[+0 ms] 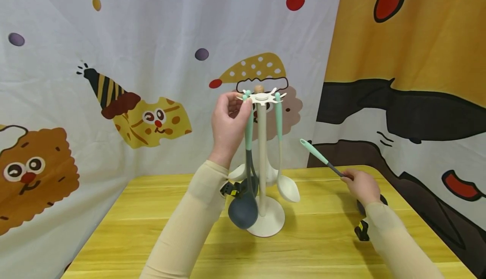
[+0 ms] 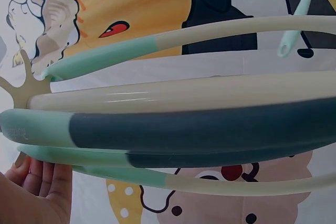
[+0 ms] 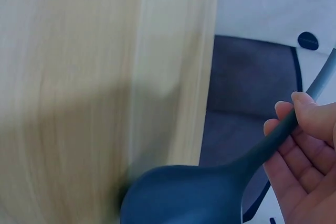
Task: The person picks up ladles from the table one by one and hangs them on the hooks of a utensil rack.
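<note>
A cream utensil rack (image 1: 262, 156) stands on the table with mint-handled utensils hung from its top. My left hand (image 1: 231, 118) pinches the rack's top edge, right beside the handle ends; in the left wrist view its fingers (image 2: 47, 177) show behind a mint handle. A dark grey ladle (image 1: 243, 212) hangs low at the front, a white spoon (image 1: 288, 188) to the right. Out to the right, my right hand (image 1: 362, 186) grips a cooking utensil (image 1: 317, 152) by its grey shaft, mint handle end pointing up-left. Its broad dark head (image 3: 189, 198) is partly cut off in the right wrist view.
The yellow wooden table (image 1: 159, 220) has its right edge close by my right hand. A printed cloth (image 1: 152, 59) with cartoon figures hangs behind. More white and dark grey utensil heads (image 1: 271, 175) hang behind the rack's post.
</note>
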Demonstrator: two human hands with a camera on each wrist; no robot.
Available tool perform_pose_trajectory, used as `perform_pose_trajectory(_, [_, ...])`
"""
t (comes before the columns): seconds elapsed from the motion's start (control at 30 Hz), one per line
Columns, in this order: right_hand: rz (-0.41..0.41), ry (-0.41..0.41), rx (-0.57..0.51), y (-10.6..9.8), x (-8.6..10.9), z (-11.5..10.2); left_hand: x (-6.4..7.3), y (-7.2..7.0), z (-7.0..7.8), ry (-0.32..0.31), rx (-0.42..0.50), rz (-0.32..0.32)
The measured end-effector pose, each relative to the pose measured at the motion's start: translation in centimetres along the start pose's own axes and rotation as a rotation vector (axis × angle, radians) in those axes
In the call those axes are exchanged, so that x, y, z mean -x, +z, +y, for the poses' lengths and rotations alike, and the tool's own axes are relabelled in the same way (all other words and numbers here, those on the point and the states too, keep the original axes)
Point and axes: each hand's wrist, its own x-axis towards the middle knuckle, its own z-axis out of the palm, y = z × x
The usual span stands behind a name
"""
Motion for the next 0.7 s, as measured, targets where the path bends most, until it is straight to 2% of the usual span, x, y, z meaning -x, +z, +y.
perform_pose_trajectory(0.43, [0.103,-0.026,-0.178,-0.7,0.3,-2.8,0.0,-0.1,-0.1,0.008,0.001,0.000])
perform_pose_trajectory(0.7, [0.157,-0.045,-0.244,-1.5,0.3,-4.2,-0.1,0.0,-0.1,0.000,-0.006,-0.001])
